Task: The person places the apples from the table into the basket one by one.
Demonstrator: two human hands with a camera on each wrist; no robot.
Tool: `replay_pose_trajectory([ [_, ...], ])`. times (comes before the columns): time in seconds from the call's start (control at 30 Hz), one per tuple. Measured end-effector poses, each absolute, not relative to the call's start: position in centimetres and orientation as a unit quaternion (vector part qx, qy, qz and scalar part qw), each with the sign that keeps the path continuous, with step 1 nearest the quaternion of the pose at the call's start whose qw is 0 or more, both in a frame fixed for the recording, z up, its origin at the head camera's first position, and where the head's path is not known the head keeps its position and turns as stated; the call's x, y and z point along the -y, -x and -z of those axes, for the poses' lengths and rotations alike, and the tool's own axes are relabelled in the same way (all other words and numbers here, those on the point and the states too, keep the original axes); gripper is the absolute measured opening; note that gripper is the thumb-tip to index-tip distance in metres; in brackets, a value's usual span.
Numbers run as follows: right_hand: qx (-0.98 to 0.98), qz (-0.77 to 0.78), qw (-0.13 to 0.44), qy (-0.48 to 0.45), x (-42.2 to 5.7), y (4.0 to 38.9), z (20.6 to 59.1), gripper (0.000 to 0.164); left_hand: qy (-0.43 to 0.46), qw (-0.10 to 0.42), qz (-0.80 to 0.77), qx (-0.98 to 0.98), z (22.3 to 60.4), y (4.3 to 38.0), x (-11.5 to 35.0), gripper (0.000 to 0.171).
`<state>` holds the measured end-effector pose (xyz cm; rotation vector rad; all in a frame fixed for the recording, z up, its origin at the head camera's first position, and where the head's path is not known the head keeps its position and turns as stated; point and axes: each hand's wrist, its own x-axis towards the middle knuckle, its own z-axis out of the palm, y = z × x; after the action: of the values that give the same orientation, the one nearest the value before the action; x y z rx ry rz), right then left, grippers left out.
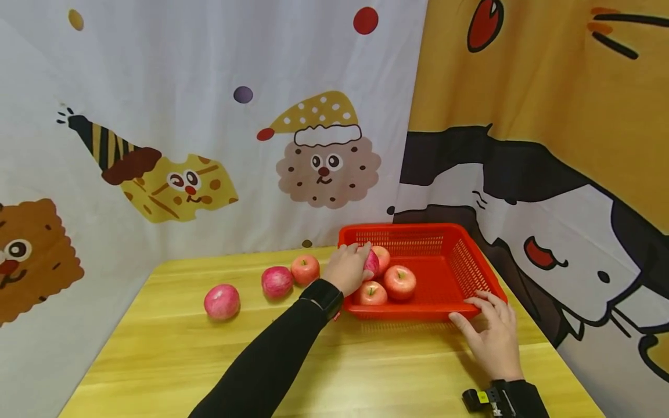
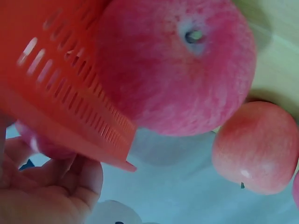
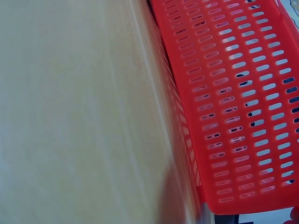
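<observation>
Apple in curled fingers of left hand, inside left end of red basket; right hand, fingers loosely spread, at front-right corner. Possible bruising if released high onto neighbouring apples.

Head view bright and evenly lit, with pale glare on the table; 2 wrist views hazier, softer.

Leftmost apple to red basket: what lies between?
In the head view: a pink apple, then an orange-red apple, both on the table; the left hand overlaps the left edge of the basket.
</observation>
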<state>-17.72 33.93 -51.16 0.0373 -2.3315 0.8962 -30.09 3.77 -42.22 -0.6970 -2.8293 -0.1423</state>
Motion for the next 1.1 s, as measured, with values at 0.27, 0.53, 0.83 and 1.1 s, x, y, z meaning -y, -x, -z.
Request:
replay_pose_trajectory([
  [0.27, 0.882, -0.341, 0.325, -0.014, -33.9, 17.7, 51.1, 0.044, 0.254, 0.131, -0.07, 0.956, 43.5, 29.7, -4.3, 0.036],
  [0.53, 0.883, -0.339, 0.325, -0.011, -33.8, 17.7, 51.0, 0.044, 0.264, 0.137, 0.016, 0.955, 43.6, 29.8, -3.2, 0.045],
  [0.83, 0.882, -0.339, 0.326, -0.012, -33.8, 17.8, 51.1, 0.044, 0.168, 0.143, 0.12, 0.968, 43.6, 30.9, 6.6, 0.045],
  [1.1, 0.886, -0.337, 0.319, -0.008, -33.7, 17.7, 51.0, 0.044, 0.079, 0.016, 0.083, 0.993, 46.3, 29.6, 14.1, 0.069],
])
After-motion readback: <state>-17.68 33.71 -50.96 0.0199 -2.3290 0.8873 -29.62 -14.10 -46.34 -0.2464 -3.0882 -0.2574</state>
